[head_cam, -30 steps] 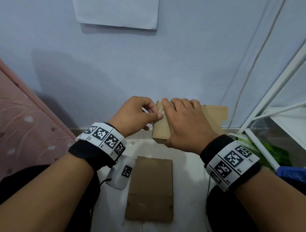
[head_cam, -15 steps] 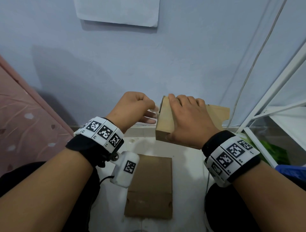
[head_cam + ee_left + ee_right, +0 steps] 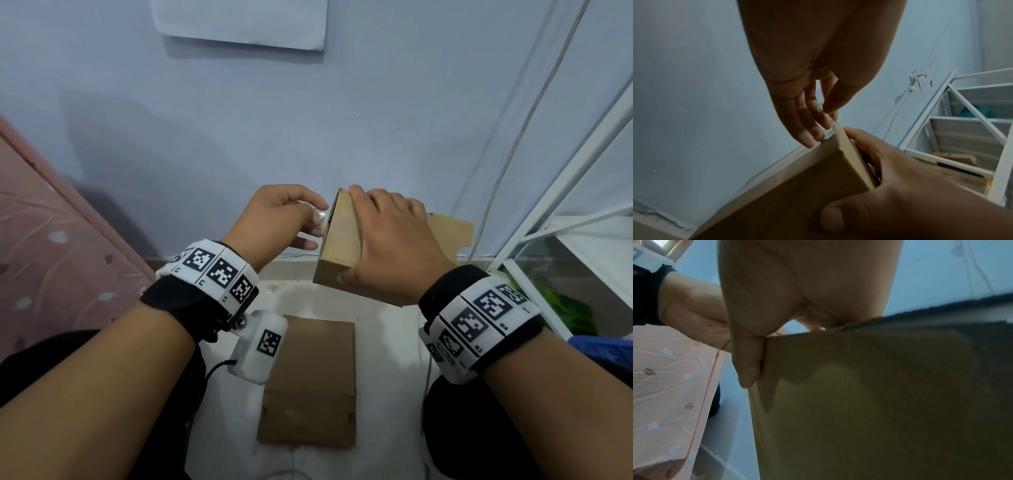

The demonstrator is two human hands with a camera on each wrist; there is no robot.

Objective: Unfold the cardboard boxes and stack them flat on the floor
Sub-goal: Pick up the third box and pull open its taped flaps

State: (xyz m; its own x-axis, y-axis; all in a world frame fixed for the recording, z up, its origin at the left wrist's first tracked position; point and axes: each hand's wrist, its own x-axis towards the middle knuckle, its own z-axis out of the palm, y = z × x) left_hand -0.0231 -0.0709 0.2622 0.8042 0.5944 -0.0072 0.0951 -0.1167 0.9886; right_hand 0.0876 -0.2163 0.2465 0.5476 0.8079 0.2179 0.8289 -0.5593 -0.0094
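Note:
My right hand grips a small brown cardboard box in the air near the wall, fingers over its top and thumb against the near side. A loose flap sticks out behind that hand. My left hand is just left of the box's end. Its thumb and forefinger pinch what looks like a strip of clear tape that still reaches the box's corner. A flattened cardboard box lies on the white floor below my hands.
The pale blue wall is close behind the box. A white metal rack stands at the right with green and blue items under it. A pink patterned bedspread lies at the left. A thin cable hangs down the wall.
My left hand has drawn away from the box's end to the left, pulling the clear strip with it. My right hand has lifted and tipped the box slightly.

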